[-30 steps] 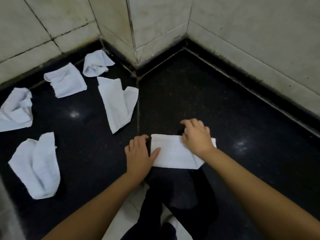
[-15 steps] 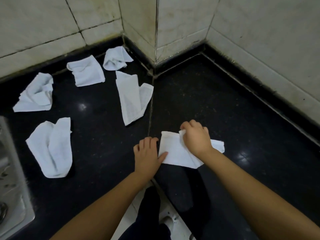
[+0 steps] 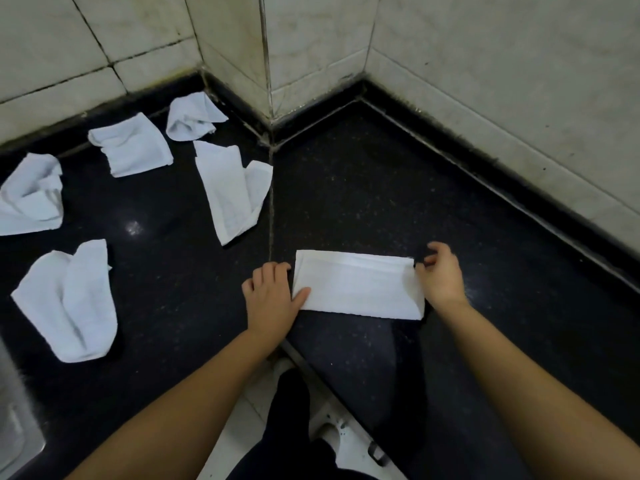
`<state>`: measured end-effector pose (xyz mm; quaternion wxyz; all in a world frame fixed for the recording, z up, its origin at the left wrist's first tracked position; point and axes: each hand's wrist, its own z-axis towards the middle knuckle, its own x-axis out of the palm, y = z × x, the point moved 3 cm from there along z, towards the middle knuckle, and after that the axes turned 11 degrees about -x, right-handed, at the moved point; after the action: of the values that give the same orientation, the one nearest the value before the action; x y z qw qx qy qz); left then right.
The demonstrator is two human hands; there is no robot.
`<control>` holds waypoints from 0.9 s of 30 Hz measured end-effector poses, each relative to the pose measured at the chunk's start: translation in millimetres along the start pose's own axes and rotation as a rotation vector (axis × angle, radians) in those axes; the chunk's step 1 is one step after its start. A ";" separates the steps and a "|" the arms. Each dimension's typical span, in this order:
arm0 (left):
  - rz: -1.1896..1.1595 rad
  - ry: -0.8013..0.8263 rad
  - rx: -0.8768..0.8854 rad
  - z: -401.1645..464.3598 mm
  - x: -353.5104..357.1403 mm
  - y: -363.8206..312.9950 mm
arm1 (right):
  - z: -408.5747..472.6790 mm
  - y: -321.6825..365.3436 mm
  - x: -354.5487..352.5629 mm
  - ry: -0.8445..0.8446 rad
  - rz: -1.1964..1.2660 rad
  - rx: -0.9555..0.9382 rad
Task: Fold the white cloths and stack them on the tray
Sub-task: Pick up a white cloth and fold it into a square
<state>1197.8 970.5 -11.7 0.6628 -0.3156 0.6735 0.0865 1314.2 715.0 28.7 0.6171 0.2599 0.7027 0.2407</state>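
White rectangular terry cloth [image 3: 358, 285] now lies folded on black stone table [image 3: 398, 188]; left hand [image 3: 272, 297] pins its edge, right hand [image 3: 441, 273], shifted rightward, pinches its end.

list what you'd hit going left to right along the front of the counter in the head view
metal tray edge → crumpled cloth → left hand → folded cloth → right hand

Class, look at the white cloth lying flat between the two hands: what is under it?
The flat folded white cloth lies on the black speckled stone counter. The left hand thumb rests on its left end. Whatever lies beneath it is covered.
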 end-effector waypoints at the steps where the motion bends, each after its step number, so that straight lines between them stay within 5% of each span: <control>1: -0.002 -0.004 0.002 -0.6 -0.1 0.2 | 7.1 12.4 0.0 -0.039 -0.048 -0.074; 3: 0.007 -0.012 0.007 -0.8 1.3 -1.7 | 18.7 47.9 8.8 0.001 -0.111 -0.243; 5: 0.009 -0.020 0.011 -1.6 2.1 -1.5 | 21.0 89.4 38.1 0.269 -0.156 -0.415; 8: 0.021 -0.009 0.007 -0.7 5.2 1.1 | 7.6 127.4 92.6 0.659 -0.543 -0.610; 12: 0.064 -0.119 0.013 -2.7 5.8 3.5 | 8.3 132.9 118.6 0.610 -0.807 -0.774; 27: 0.063 -0.178 0.069 -3.9 11.4 7.4 | 13.1 126.0 118.2 0.578 -0.680 -0.771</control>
<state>1191.4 970.7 -24.3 0.7273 -0.2623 0.6243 0.1116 1323.6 887.9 22.4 0.4929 -0.2993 0.7481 0.3284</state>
